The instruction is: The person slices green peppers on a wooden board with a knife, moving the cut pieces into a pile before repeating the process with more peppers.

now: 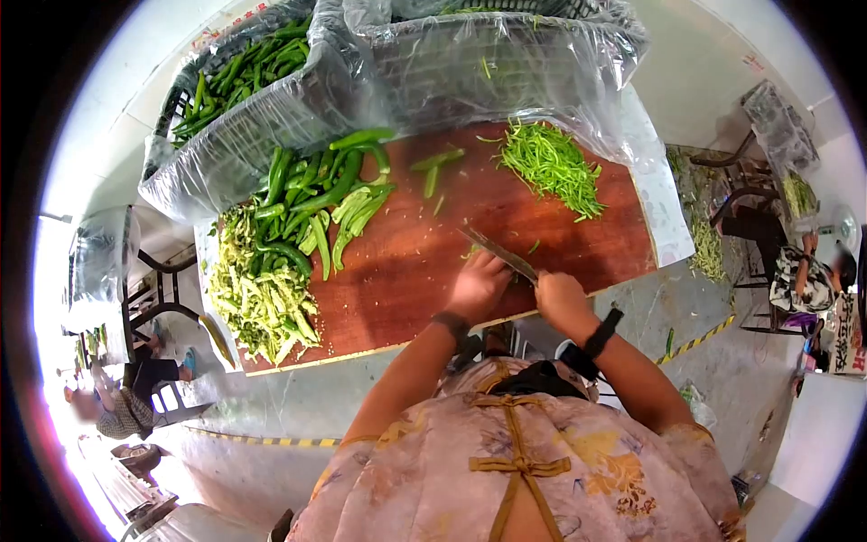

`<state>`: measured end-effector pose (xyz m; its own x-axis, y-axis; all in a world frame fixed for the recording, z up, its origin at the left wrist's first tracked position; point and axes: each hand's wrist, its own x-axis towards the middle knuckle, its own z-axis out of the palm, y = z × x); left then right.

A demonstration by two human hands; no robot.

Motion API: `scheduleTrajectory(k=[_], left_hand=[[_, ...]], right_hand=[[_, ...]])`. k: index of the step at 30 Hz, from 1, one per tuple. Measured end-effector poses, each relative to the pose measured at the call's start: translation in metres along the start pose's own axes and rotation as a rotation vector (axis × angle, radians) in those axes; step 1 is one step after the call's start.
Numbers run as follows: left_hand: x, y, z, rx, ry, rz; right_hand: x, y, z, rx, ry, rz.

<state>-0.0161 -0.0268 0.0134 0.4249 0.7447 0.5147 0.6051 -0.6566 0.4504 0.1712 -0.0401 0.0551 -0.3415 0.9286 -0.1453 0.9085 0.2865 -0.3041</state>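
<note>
My right hand [562, 303] is closed around the handle of a kitchen knife [499, 252], its blade slanting up and left over the wooden board [406, 289]. Close beside the blade, my left hand [479, 282] rests low on the board with fingers curled down; whatever lies under them is hidden. Tiny green scraps lie near the knife. Farther up the board are some pepper pieces [438, 167]. A heap of finely shredded green pepper [551, 170] sits at the right. Whole long green peppers [312, 190] and split pepper halves [357, 217] are piled at the left.
Pale pepper cores and seeds [262, 294] heap at the board's left end. Plastic-lined crates [506, 72] stand along the far edge, one with green peppers [257, 68]. Other people sit at far left [126, 406] and far right [799, 275]. Yellow-black tape [262, 440] marks the floor.
</note>
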Motion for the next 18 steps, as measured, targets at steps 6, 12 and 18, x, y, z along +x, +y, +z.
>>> scheduleTrajectory(k=[6,12,18], left_hand=[[-0.004,-0.007,0.004,-0.018,-0.041,-0.002],[-0.004,-0.007,0.001,-0.046,-0.012,0.033],[-0.004,-0.006,0.003,-0.026,-0.133,0.001]], right_hand=[[0.054,-0.003,0.011,-0.02,0.113,-0.024],[0.006,0.003,-0.004,0.033,0.073,0.002],[-0.022,0.003,-0.019,-0.005,-0.024,0.085]])
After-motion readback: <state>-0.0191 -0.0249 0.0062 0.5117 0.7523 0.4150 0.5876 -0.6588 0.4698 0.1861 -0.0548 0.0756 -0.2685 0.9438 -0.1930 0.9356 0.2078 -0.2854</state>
